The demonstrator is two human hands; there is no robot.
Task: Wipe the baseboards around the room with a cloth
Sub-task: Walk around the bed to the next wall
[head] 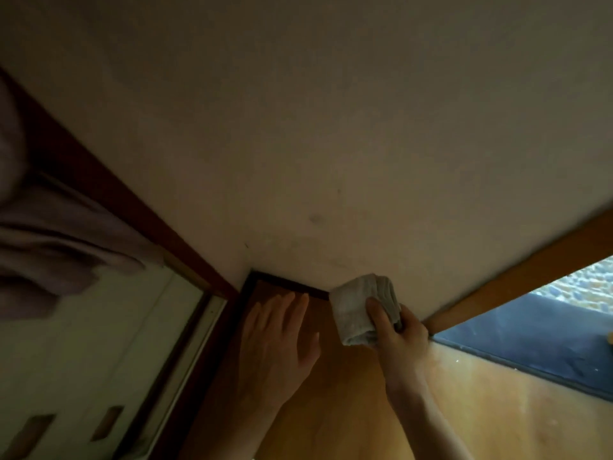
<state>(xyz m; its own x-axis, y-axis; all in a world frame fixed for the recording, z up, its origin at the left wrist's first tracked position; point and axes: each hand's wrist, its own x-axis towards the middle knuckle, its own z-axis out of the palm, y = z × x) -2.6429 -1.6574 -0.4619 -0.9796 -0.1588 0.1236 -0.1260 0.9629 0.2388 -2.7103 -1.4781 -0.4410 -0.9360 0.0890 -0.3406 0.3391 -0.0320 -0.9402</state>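
Two hands, one cloth (356, 313); my right hand (399, 340) grips the folded grey cloth, thumb over it, against the dark baseboard (288, 283); my left hand (278, 340) lies flat, fingers straight, on the wooden floor (348, 410) just beside.

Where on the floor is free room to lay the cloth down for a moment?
The corner by the baseboard is crowded: left hand and cloth fill it. Bare floor lies right of the right hand, up to the dark sill; a narrower strip runs between the hands.
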